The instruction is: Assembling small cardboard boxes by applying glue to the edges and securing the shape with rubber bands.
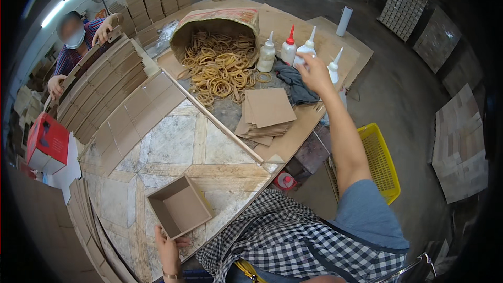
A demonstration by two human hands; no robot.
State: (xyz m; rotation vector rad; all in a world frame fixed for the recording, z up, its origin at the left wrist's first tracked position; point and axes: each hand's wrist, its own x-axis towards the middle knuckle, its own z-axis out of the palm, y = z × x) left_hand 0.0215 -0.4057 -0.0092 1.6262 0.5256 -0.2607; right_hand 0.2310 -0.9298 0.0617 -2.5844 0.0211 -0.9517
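An open brown cardboard box with a square bottom sits on the patterned table top. My left hand holds it at its near corner, thumb on one side and fingers on the other. My right arm stretches far over the table, and my right hand has its fingers curled at a white glue bottle with a pointed nozzle; the hand covers part of it. Beside it stand a red-capped bottle, a whitish bottle and another nozzle bottle partly behind my wrist.
A sack spills rubber bands. Nearby lie a dark cloth and stacked cardboard squares. A wooden strip crosses the table. A co-worker handles stacked boards at left, by a red box. A yellow basket stands right.
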